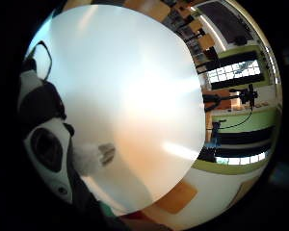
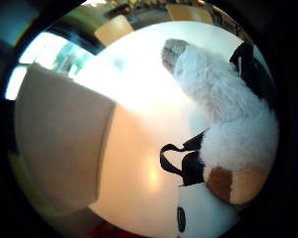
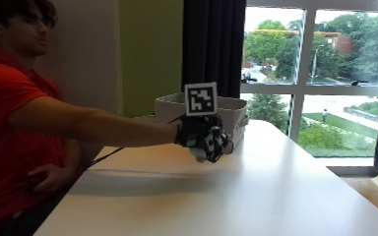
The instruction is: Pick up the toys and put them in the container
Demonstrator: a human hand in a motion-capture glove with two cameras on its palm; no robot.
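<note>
Three cameras, one white table

My outside camera sits past the table's (image 3: 241,196) end, facing the window, not very near. My two palm cameras ride the gloved hand (image 3: 203,137) and look out close over the same table; the thumb-side one also sees the grey container (image 2: 59,144).

fluffy plush toy (image 2: 223,99), glossy smooth table (image 3: 254,191), matt cloth container (image 2: 59,144)

A white table (image 3: 254,196) stands by a large window (image 3: 320,73) with a dark curtain (image 3: 212,46).
</note>
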